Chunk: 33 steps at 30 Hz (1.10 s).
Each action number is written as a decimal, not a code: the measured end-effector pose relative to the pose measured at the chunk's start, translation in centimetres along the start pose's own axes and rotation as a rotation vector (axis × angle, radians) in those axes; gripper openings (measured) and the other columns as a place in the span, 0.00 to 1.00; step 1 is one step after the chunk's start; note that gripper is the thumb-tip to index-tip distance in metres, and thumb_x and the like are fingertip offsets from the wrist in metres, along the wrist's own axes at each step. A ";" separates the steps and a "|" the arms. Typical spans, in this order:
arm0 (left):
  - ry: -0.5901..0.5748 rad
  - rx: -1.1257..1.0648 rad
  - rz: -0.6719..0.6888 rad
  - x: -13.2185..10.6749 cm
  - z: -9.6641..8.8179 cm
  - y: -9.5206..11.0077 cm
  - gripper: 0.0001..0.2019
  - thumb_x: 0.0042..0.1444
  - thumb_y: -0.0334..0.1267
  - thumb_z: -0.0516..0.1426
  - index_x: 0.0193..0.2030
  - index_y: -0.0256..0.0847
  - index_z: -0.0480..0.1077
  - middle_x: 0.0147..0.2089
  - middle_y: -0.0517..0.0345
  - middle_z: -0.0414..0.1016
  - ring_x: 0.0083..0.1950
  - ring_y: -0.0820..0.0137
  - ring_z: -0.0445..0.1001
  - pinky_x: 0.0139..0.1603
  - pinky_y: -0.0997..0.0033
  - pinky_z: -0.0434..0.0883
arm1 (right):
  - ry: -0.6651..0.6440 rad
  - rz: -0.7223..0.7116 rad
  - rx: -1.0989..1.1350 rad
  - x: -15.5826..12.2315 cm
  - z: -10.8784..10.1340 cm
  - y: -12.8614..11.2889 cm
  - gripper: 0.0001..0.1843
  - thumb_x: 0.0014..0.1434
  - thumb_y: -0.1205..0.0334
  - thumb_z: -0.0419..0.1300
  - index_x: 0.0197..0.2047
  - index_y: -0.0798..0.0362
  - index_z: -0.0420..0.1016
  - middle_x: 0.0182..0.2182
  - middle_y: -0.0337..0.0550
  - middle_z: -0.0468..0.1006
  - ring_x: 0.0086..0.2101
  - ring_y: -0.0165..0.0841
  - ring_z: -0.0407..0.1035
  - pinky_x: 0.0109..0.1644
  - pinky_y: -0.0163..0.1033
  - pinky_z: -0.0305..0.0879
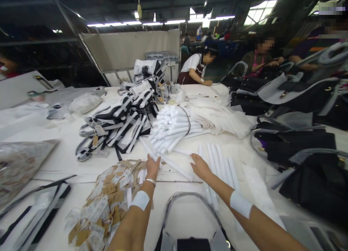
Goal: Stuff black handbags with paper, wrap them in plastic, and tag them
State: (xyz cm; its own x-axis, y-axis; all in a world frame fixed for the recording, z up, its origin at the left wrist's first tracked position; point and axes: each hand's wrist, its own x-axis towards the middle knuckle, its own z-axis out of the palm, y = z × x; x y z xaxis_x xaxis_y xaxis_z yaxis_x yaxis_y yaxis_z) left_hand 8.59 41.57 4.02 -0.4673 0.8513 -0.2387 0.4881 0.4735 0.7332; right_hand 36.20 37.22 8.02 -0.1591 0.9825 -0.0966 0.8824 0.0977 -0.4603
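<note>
My left hand [153, 167] is closed on a white tube [148, 146], with the thumb and forefinger on either side of it. My right hand [200, 166] reaches in from the right with thumb and fingers apart, its fingertips beside the end of another white tube [181, 151]. A further loose tube [176, 166] lies slantwise between both hands. Beyond them sits a tied bundle of white tubes [174, 126]. Nearest my body is a black bag [193, 244] with a plastic-wrapped handle [187, 196].
Brown and clear-wrapped tags [108, 193] are heaped at left. Wrapped black straps [127, 116] pile up behind them. Several tubes [217, 160] lie in a row at right, beside black bags [301, 142]. A co-worker [194, 68] leans over the table's far end.
</note>
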 end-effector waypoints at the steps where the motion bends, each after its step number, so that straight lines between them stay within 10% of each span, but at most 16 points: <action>1: 0.004 -0.007 -0.009 0.4 0.2 0.0 0.21 0.63 0.43 0.59 0.61 0.40 0.65 0.61 0.47 0.67 0.57 0.57 0.71 0.56 0.47 0.71 | -0.014 0.012 -0.028 1.6 0.3 0.0 0.28 0.63 0.68 0.52 0.65 0.61 0.65 0.64 0.59 0.65 0.63 0.44 0.59 0.66 0.48 0.58; 8: -0.013 -0.212 -0.108 0.6 -0.2 -1.4 0.28 0.63 0.40 0.58 0.67 0.41 0.57 0.62 0.45 0.67 0.58 0.56 0.71 0.57 0.47 0.71 | -0.013 0.011 -0.185 9.6 0.9 1.1 0.24 0.67 0.65 0.52 0.65 0.61 0.65 0.61 0.59 0.68 0.60 0.45 0.62 0.64 0.48 0.57; 16: -0.086 -0.573 -0.226 -6.5 -3.1 -6.7 0.30 0.51 0.36 0.61 0.63 0.51 0.63 0.60 0.57 0.73 0.61 0.58 0.72 0.57 0.64 0.73 | 0.027 0.024 -0.343 16.4 0.0 3.5 0.19 0.66 0.55 0.59 0.57 0.54 0.70 0.56 0.50 0.70 0.52 0.42 0.68 0.56 0.54 0.67; 24: -0.211 -0.813 -0.566 -12.0 0.6 -8.3 0.13 0.47 0.31 0.67 0.41 0.44 0.76 0.53 0.50 0.78 0.59 0.58 0.74 0.61 0.60 0.72 | -0.114 -0.221 -0.405 13.6 -0.5 2.6 0.14 0.59 0.71 0.59 0.48 0.61 0.78 0.52 0.61 0.73 0.59 0.48 0.61 0.69 0.55 0.41; 33: -0.342 -0.945 -0.627 -11.1 4.7 -2.6 0.08 0.61 0.34 0.59 0.47 0.39 0.73 0.54 0.47 0.77 0.54 0.62 0.78 0.53 0.61 0.77 | -0.323 -0.359 -0.329 7.2 0.9 -0.8 0.15 0.59 0.54 0.65 0.44 0.55 0.78 0.42 0.52 0.81 0.45 0.43 0.74 0.52 0.44 0.64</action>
State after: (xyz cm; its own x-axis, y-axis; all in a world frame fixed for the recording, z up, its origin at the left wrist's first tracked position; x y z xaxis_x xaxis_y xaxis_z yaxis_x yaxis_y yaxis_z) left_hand 15.95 31.99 1.80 -0.1391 0.6141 -0.7769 -0.5613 0.5974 0.5727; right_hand 33.94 44.03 6.91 -0.5546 0.7859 -0.2735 0.8314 0.5101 -0.2202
